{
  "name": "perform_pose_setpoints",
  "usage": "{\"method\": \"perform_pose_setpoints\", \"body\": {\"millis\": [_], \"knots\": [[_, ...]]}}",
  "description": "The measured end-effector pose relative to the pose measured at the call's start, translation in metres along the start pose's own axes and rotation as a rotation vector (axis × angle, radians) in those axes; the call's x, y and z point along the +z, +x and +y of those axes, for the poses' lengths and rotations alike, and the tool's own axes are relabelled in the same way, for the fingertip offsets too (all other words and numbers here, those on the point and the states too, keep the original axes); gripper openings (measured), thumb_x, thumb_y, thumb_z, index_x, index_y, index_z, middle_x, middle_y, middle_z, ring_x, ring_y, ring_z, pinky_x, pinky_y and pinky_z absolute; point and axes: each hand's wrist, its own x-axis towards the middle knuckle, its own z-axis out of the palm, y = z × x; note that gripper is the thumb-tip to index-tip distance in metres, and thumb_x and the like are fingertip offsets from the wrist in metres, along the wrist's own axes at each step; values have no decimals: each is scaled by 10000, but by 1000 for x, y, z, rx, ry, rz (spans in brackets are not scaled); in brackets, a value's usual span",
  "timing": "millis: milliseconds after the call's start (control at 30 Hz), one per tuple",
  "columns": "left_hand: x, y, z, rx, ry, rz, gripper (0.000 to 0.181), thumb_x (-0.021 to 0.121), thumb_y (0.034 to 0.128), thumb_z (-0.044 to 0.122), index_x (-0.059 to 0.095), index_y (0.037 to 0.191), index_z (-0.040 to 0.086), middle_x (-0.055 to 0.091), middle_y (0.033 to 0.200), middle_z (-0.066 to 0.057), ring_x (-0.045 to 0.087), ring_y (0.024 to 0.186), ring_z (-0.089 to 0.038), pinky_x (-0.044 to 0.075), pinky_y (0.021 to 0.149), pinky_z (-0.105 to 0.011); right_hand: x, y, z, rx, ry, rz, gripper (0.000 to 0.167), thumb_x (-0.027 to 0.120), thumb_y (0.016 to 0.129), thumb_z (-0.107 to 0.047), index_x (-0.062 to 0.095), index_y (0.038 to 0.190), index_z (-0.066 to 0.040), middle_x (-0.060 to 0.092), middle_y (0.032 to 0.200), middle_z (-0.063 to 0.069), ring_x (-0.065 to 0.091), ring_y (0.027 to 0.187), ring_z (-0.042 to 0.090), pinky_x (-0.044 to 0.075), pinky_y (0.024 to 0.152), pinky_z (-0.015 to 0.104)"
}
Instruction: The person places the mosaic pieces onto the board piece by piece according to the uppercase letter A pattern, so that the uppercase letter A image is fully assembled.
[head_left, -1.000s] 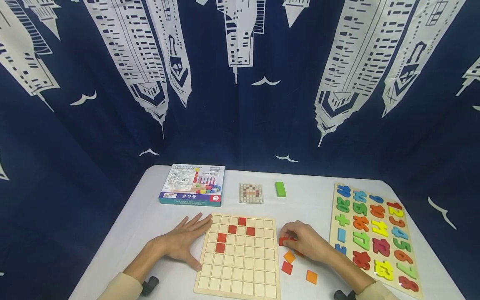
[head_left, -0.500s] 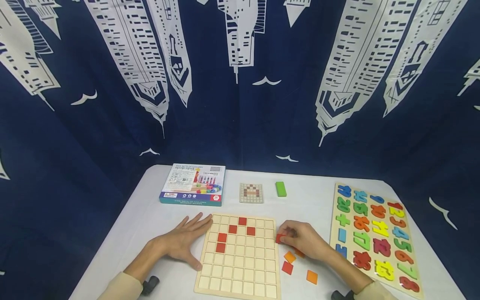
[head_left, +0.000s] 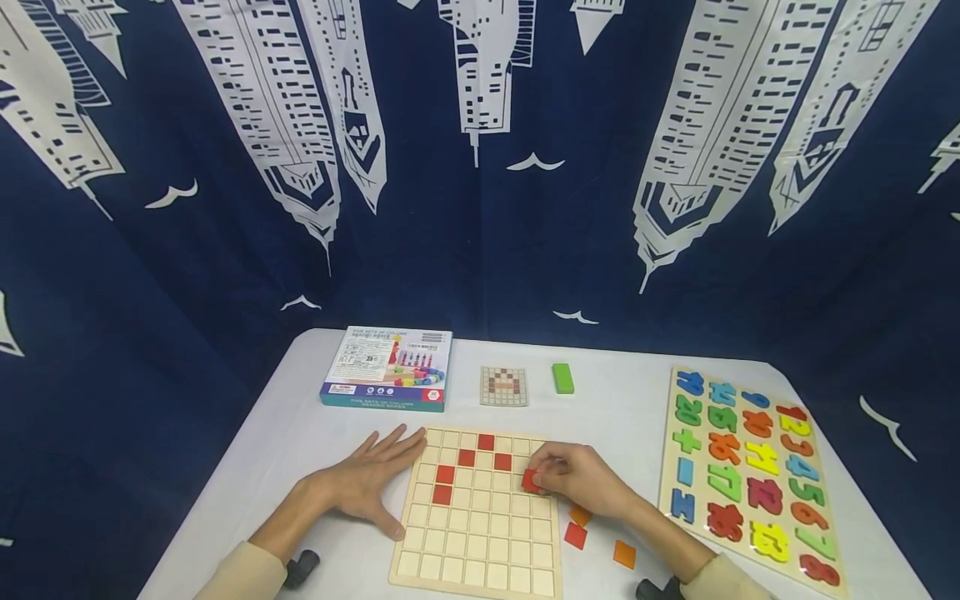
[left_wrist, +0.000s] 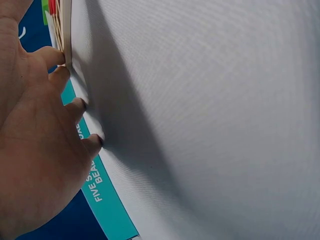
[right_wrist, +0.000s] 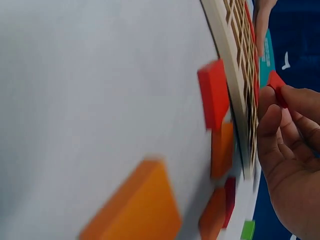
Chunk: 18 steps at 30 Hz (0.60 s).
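Observation:
A wooden grid board (head_left: 480, 525) lies on the table with several red square tiles set in its upper cells. My right hand (head_left: 585, 481) pinches a red tile (head_left: 532, 481) between thumb and fingers over the board's right side; the right wrist view shows the same tile (right_wrist: 277, 89) at the fingertips. My left hand (head_left: 360, 485) lies spread along the board's left edge, fingers straight, thumb touching the frame. Beside the board's right edge are loose tiles: a red tile (head_left: 575, 536), an orange tile (head_left: 625, 554) and another orange tile (head_left: 581, 516) partly under my right hand.
Behind the board lie a small pattern card (head_left: 504, 387) and a green block (head_left: 562, 378). A boxed bead set (head_left: 386, 368) stands at the back left. A number puzzle board (head_left: 738, 467) takes up the right side. A dark curtain (head_left: 480, 250) hangs behind the table.
My right hand has moved left from the loose tiles, carrying a red tile over the board's right columns. The left hand stays in place.

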Motion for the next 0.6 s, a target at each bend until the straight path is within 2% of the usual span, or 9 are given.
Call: {"method": "perform_pose_setpoints", "body": {"millis": [167, 300, 433, 600], "knots": [[0, 1, 0, -1, 1, 0, 1301, 641, 484, 805, 146, 1491, 145, 35, 1550, -1, 3, 1396, -307, 36, 1084, -578, 15, 7, -8, -24, 41, -35, 93, 666, 853, -194, 659, 944, -177, 636, 796, -8, 645, 684, 170, 547, 612, 272], [0, 1, 1, 3, 5, -3, 1299, 642, 488, 804, 143, 1491, 146, 30, 1550, -1, 1, 1395, -309, 38, 1083, -580, 30, 13, -16, -50, 48, -56, 83, 658, 857, -177, 665, 938, -163, 638, 780, -1, 645, 657, 183, 533, 568, 257], [0, 1, 1, 0, 5, -4, 1295, 637, 491, 807, 148, 1490, 144, 34, 1551, -4, 4, 1395, -312, 38, 1081, -584, 46, 20, -27, -50, 111, -83, 82, 662, 842, -129, 668, 924, -131, 637, 767, 20, 657, 644, 192, 544, 525, 282], [0, 1, 0, -6, 9, -7, 1297, 634, 488, 810, 146, 1491, 148, 33, 1551, 1, 3, 1397, -302, 39, 1086, -575, 67, 28, -38, -73, 130, -107, 68, 669, 834, -120, 677, 902, -129, 649, 757, 5, 663, 643, 171, 544, 547, 271]]}}
